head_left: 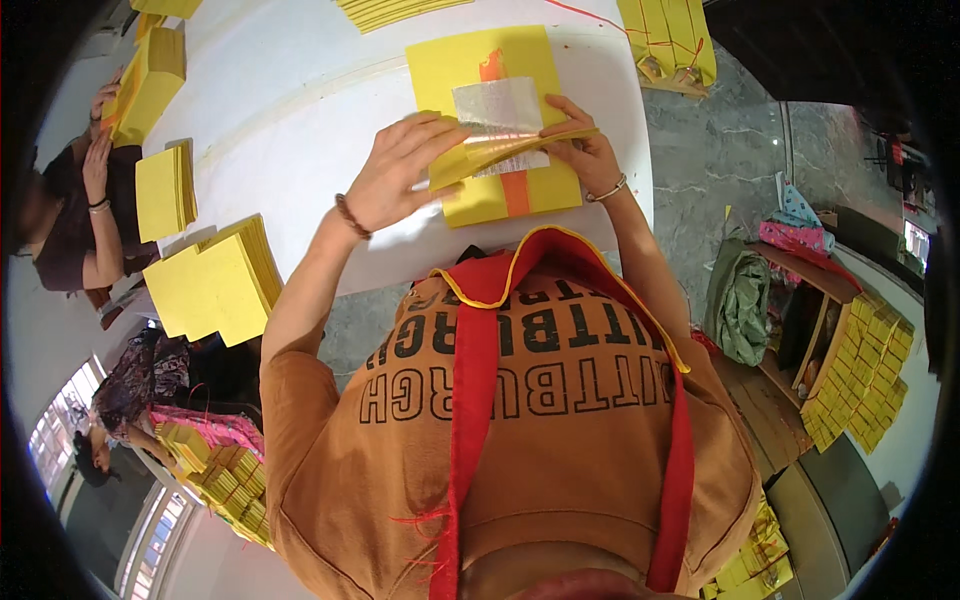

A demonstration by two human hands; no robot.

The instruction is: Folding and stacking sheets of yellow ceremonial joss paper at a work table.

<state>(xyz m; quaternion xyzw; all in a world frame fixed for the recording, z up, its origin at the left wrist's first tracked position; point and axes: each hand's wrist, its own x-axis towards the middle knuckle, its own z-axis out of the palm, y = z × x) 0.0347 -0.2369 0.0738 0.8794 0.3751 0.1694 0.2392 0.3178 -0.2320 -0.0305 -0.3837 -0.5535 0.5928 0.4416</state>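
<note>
On the white table before me lies a yellow sheet of paper (pixel 555 195) with a silver foil patch and an orange-red streak, which looks like joss paper. Over it, a second yellow sheet (pixel 490 160) is raised on a slant and seen nearly edge-on. My left hand (pixel 400 165) grips this raised sheet at its left end, fingers above and thumb below. At the other end my right hand (pixel 588 155) pinches it between thumb and fingers. I cannot tell whether the raised part is one sheet or several, or whether it joins the lower one.
Yellow paper stacks stand on the white table (pixel 330 130): a stepped stack (pixel 215 285), a smaller one (pixel 163 195) and another (pixel 400 10) at the far edge. At the left another person's hands (pixel 97 150) touch a yellow stack (pixel 148 85). Tied yellow bundles (pixel 670 40) lie at the far right.
</note>
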